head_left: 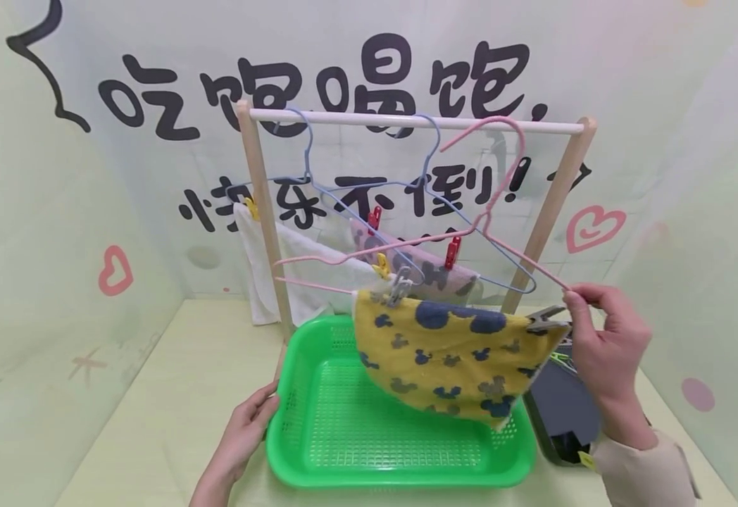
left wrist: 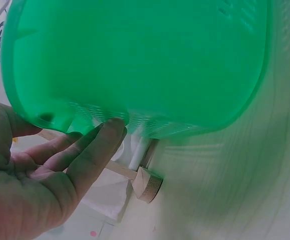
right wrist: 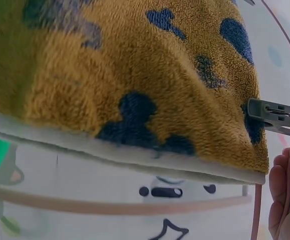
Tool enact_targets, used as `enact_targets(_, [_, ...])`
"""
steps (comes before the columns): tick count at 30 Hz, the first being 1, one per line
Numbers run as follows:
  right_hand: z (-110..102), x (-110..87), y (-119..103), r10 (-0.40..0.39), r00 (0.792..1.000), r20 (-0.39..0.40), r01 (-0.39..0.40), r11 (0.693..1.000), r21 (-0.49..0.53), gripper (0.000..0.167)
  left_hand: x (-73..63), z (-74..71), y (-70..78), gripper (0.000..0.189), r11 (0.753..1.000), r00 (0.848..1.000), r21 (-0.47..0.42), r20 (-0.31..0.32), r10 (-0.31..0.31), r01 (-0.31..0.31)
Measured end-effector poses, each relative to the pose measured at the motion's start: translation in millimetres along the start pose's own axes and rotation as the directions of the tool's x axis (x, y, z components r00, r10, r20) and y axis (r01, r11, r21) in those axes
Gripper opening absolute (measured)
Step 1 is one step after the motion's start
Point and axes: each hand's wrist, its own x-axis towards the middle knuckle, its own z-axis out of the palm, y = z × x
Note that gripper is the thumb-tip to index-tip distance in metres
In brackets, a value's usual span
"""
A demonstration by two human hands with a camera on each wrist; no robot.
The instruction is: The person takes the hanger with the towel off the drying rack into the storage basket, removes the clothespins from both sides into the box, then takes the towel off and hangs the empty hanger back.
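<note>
My right hand (head_left: 610, 345) pinches the right end of a pink wire hanger (head_left: 511, 169), thumb against fingers. From the hanger hangs a yellow towel (head_left: 432, 352) with blue and grey mouse-head shapes, a grey peg (head_left: 399, 285) at its left and another grey peg (head_left: 545, 320) near my hand. The right wrist view shows the towel's white hem and the peg (right wrist: 275, 116) close to my fingers. Against the left outer side of a green plastic basket (head_left: 401, 481) lies my left hand (head_left: 245, 426); in the left wrist view its fairly straight fingers (left wrist: 97, 150) touch the basket wall.
Behind the basket stands a wooden rack with a white rail (head_left: 356, 118). Two blue hangers (head_left: 308, 148) carry a white cloth (head_left: 255, 274) with yellow pegs and a pink cloth (head_left: 432, 264) with red pegs. A dark tray (head_left: 559, 394) with pegs sits at the right, partly hidden.
</note>
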Motion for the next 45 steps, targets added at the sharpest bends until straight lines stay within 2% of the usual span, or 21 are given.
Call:
enact_targets(7, [22.9,-15.5,-2.9,-0.011,0.997,0.081,0.005,0.998,0.065,0.003,0.0,0.4,-0.7,0.043,1.0,1.0,0.004,0.001,0.007,-0.007])
enact_targets(13, [33.8,-35.9,-2.7,-0.033,0.986,0.161,0.022,0.997,0.069,0.01,1.7,0.8,-0.2,0.042,1.0,1.0,0.018,-0.006,0.002,-0.002])
enact_targets(17, [36.3,-51.0,-1.9,-0.015,0.974,0.225,0.001,0.998,0.064,0.014,0.7,0.5,2.0,0.043,0.996,0.999,0.082,-0.017,0.036,-0.034])
enact_targets(20, [36.6,-62.1,0.4,0.015,0.963,0.27,-0.028,0.999,0.044,0.015,-1.4,-0.1,7.2,0.043,0.989,0.994,0.125,-0.076,0.084,-0.074])
enact_targets(21, [36.7,-65.7,1.9,0.015,0.961,0.277,-0.026,0.999,0.034,0.017,-2.2,0.1,10.1,0.042,0.99,0.988,0.113,-0.114,0.102,-0.089])
enact_targets(23, [37.0,-72.4,5.0,0.014,0.957,0.288,-0.023,0.999,0.026,0.019,-4.3,0.5,17.1,0.041,0.988,0.971,0.022,-0.185,0.153,-0.151])
enact_targets(25, [37.0,-79.1,8.5,0.01,0.956,0.292,-0.014,1.0,0.011,0.022,-7.5,1.1,24.7,0.041,0.961,0.948,-0.112,-0.226,0.222,-0.252])
enact_targets(26, [36.8,-82.6,10.0,0.007,0.957,0.292,-0.009,1.0,0.005,0.024,-9.4,1.2,28.4,0.04,0.933,0.937,-0.189,-0.229,0.262,-0.307])
enact_targets(28, [36.0,-88.7,12.0,0.01,0.953,0.301,-0.008,1.0,-0.009,0.025,-13.0,1.2,34.7,0.039,0.858,0.917,-0.331,-0.2,0.344,-0.394])
enact_targets(29, [35.4,-91.4,12.5,0.014,0.951,0.308,-0.01,1.0,-0.014,0.025,-14.8,1.3,37.3,0.039,0.82,0.907,-0.388,-0.175,0.382,-0.42])
enact_targets(30, [34.9,-93.7,12.9,0.018,0.949,0.314,-0.012,1.0,-0.021,0.025,-16.4,1.3,39.3,0.038,0.794,0.898,-0.424,-0.152,0.412,-0.436])
enact_targets(32, [33.9,-96.5,12.6,0.027,0.945,0.327,-0.019,0.999,-0.027,0.024,-18.5,1.5,42.1,0.038,0.754,0.882,-0.477,-0.115,0.457,-0.452])
enact_targets(33, [33.5,-97.5,12.3,0.03,0.942,0.334,-0.022,0.999,-0.027,0.023,-19.2,1.8,42.8,0.037,0.743,0.877,-0.489,-0.108,0.467,-0.456])
enact_targets(35, [32.5,-99.1,11.7,0.038,0.936,0.351,-0.03,0.999,-0.027,0.023,-20.6,2.2,42.9,0.035,0.744,0.876,-0.487,-0.106,0.47,-0.458])
enact_targets(37, [31.3,-100.6,11.0,0.049,0.928,0.369,-0.042,0.999,-0.026,0.022,-21.6,2.1,41.1,0.031,0.759,0.882,-0.468,-0.109,0.458,-0.452])
enact_targets(41, [29.3,-104.8,11.3,0.061,0.911,0.407,-0.059,0.998,-0.018,0.019,-23.2,0.7,34.0,0.027,0.811,0.9,-0.399,-0.105,0.423,-0.428])
enact_targets(45, [29.3,-109.5,14.1,0.064,0.891,0.449,-0.076,0.997,0.007,0.007,-24.2,-1.9,25.5,0.028,0.838,0.902,-0.348,-0.054,0.429,-0.42])
